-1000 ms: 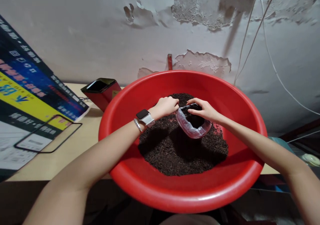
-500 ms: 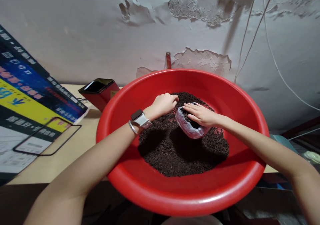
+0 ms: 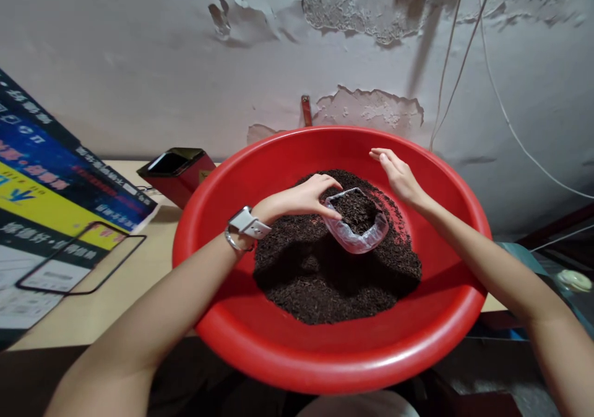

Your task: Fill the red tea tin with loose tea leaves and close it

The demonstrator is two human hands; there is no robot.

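Observation:
A big red plastic basin (image 3: pixel 325 355) sits in front of me with a heap of dark loose tea leaves (image 3: pixel 325 275) in it. A small clear plastic bag (image 3: pixel 355 234), filled with the same leaves, stands in the heap with its mouth open. My left hand (image 3: pixel 301 199), with a watch on the wrist, grips the bag's left rim. My right hand (image 3: pixel 396 172) hovers above the leaves behind and to the right of the bag, fingers spread, holding nothing.
A red tin with a dark top (image 3: pixel 179 169) stands on the wooden table (image 3: pixel 102 309) left of the basin. A printed carton (image 3: pixel 51 206) lies at the far left. A peeling wall (image 3: pixel 185 64) with hanging wires (image 3: pixel 492 83) is behind.
My right hand has lifted off the bag's mouth and moved back and to the right, now open. My left hand has shifted onto the bag's left rim and holds it.

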